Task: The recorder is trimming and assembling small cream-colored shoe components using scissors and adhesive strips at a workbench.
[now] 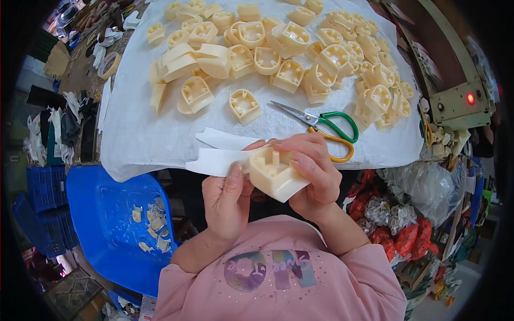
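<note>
Both hands close on one cream plastic block, right hand wrapped over it at three o'clock, left hand pinching its white strip toward nine o'clock.

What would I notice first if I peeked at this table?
Probably the big heap of cream plastic blocks spread over the white cloth at the top. Then the two hands in the middle: the left hand and right hand hold one cream block with white strips. Green-and-yellow scissors lie just behind.

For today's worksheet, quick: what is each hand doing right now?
Left hand: closed on a white strip.
Right hand: closed on a cream plastic piece.
</note>
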A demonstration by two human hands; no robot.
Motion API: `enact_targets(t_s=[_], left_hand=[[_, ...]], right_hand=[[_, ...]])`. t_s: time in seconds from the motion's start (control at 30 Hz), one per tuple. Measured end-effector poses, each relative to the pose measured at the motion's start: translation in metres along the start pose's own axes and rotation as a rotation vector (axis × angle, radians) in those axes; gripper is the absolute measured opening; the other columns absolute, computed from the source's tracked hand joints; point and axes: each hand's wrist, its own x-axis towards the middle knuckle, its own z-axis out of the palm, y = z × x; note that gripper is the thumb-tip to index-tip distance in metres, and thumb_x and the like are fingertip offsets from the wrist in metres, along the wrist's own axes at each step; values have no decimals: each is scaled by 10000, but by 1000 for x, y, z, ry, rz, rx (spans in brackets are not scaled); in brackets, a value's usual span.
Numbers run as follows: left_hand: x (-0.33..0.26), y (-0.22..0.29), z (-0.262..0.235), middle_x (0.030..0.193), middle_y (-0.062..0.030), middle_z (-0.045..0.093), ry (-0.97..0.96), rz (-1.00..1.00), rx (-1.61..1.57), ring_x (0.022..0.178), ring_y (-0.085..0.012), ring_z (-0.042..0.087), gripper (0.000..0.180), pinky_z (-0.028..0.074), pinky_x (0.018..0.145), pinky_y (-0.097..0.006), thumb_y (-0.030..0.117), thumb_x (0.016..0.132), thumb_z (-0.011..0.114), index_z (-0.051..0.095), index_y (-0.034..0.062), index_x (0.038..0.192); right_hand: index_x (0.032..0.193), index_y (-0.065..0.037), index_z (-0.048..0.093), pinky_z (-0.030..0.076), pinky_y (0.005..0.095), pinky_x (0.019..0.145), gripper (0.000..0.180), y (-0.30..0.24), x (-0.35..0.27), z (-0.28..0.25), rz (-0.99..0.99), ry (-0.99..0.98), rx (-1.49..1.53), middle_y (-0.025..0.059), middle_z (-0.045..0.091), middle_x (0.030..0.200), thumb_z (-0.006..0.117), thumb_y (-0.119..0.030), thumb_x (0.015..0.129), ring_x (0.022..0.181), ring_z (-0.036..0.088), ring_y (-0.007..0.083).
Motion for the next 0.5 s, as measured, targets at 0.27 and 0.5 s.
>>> enact_targets(t_s=[0.27, 0.5], left_hand=[[1, 4, 3, 1270, -211, 496, -41, 5, 170, 1156, -241, 518, 460, 427, 968, -360, 241, 996, 319, 403, -110, 1281], [8, 12, -18, 1037, -156, 639, 26, 231, 519, 926, -154, 612, 359, 492, 822, -267, 178, 998, 364, 551, -79, 1165]], right_hand=[[1062, -112, 534, 300, 388, 707, 446, 6, -4, 0, -46, 7, -292, 71, 653, 998, 602, 32, 645, 733, 453, 228], [1038, -152, 557, 270, 417, 736, 441, 0, -2, -12, 37, -101, -324, 44, 636, 968, 634, -21, 624, 747, 465, 228]])
